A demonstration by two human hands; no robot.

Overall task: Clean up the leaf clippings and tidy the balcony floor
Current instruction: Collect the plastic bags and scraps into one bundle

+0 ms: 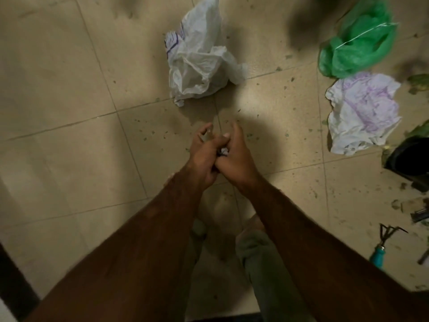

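Observation:
My left hand (203,156) and my right hand (236,156) meet above the beige tiled floor (69,112), fingers curled together round a small crumpled scrap (223,151), white and dark, half hidden between them. Tiny green leaf bits (249,135) lie scattered on the tiles around and beyond my hands, denser toward the right. A crumpled white plastic bag (197,56) lies on the floor straight ahead of my hands.
A green plastic bag (357,43) and a white bag with purple print (364,112) lie at the right. A black pot (411,156) stands at the right edge. A teal-handled hand rake (380,247) lies lower right. My legs are below.

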